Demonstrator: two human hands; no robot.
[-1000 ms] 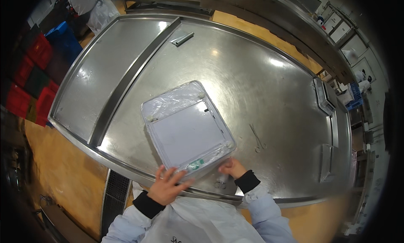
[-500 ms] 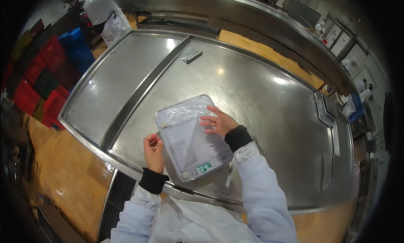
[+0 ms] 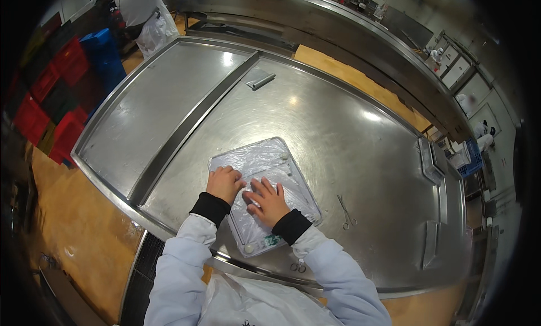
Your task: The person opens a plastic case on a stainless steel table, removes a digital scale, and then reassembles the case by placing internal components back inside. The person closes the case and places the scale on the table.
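A flat, pale rectangular tray-like panel (image 3: 303, 186) lies tilted on the metal table in front of me. Wrinkled clear plastic film (image 3: 256, 155) covers its top, and a green mark shows near its close edge. My left hand (image 3: 223, 183) is on the panel's left part, fingers bent in toward the thumb; whatever is between them is hidden. Beside it, my right hand (image 3: 269, 203) rests on the film with its fingers spread. Scissors (image 3: 347, 214) lie to the right of the panel. Another pair's handles (image 3: 297, 266) show close to my right forearm.
A raised divider (image 3: 189, 126) crosses the left part of the metal table (image 3: 383, 173). Near its far end lies a small folded metal piece (image 3: 261, 80). Metal trays (image 3: 430, 161) stand at the right edge. Red and blue crates (image 3: 104, 58) are stacked beyond the left side.
Both hands have come down and closer together onto the panel. Film now looks wrinkled where a smooth, folded-looking area showed before. The scissors at right are no longer hidden by my sleeve.
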